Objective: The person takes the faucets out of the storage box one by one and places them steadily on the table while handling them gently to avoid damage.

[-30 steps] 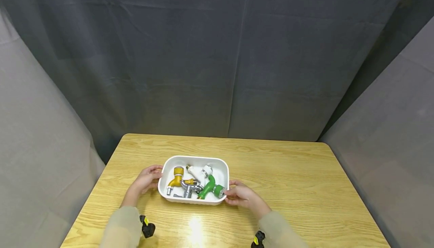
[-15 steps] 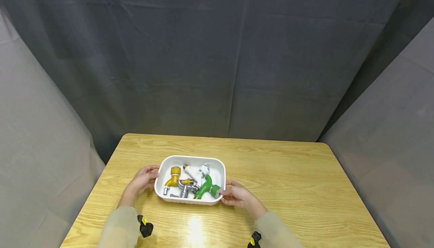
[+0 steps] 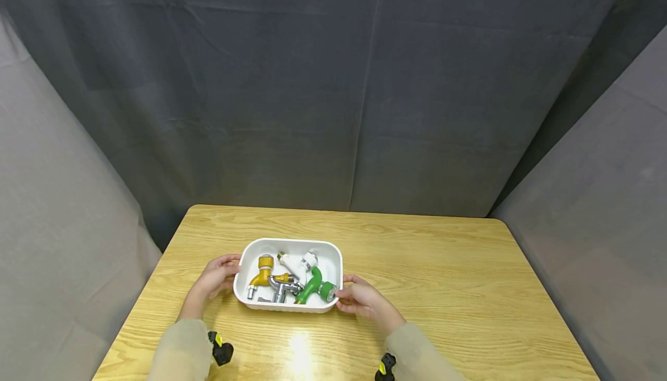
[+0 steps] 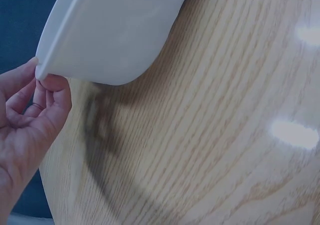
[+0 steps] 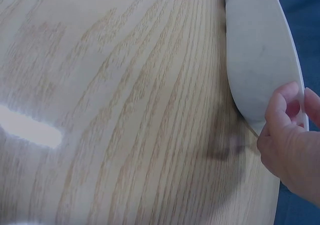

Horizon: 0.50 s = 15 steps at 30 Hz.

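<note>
A white plastic tub (image 3: 288, 307) with rounded corners is held between both hands. My left hand (image 3: 212, 277) pinches its left rim; in the left wrist view the thumb and a bent finger (image 4: 59, 87) grip the rim's edge. At the other end my right hand (image 3: 363, 299) pinches the right rim, finger (image 5: 280, 105) and thumb on either side of it. Inside the tub lie a yellow tap (image 3: 264, 274), a white tap (image 3: 293, 266), a chrome tap (image 3: 281, 291) and a green tap (image 3: 312, 286), overlapping one another.
The tub is over a wood-grain table (image 3: 443, 288) with rounded far corners. A dark grey curtain (image 3: 292, 91) hangs behind it, and lighter grey cloths (image 3: 57, 207) flank both sides. Black wrist devices (image 3: 221, 349) are worn at both sleeves.
Both hands have shifted slightly to the left, carrying the tub and the taps in it along. Their hold on the rims looks the same.
</note>
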Each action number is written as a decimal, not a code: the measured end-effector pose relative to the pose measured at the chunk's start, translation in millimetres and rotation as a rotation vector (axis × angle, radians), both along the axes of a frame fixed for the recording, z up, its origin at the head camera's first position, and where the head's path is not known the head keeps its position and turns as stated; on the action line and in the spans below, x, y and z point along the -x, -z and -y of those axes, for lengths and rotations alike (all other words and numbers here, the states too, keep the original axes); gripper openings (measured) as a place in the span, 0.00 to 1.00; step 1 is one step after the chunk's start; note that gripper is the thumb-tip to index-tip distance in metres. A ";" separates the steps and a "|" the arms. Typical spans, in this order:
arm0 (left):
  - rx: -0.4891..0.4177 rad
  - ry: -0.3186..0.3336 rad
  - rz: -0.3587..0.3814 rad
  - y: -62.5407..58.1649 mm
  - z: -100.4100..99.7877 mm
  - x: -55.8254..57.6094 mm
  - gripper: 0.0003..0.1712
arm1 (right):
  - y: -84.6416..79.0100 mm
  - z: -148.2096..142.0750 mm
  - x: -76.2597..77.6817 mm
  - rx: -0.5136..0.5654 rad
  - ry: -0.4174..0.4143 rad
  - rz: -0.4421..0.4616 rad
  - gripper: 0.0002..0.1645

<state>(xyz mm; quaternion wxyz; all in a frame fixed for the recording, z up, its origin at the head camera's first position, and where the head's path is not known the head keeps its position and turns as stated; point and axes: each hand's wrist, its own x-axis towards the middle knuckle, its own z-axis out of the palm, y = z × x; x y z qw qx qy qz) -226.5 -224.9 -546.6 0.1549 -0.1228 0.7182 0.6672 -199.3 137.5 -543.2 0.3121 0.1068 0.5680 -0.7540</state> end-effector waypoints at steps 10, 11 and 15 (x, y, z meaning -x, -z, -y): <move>-0.025 0.002 -0.005 1.2 0.1 -0.6 0.26 | 0.8 -1.1 -1.0 -0.026 0.003 -0.027 0.28; -0.024 0.003 -0.003 1.1 -0.2 -0.7 0.27 | 0.3 -1.2 -1.2 -0.035 0.004 -0.035 0.28; -0.025 -0.007 0.006 0.6 -1.5 -0.6 0.26 | -1.9 -1.4 -1.5 -0.099 0.004 -0.072 0.28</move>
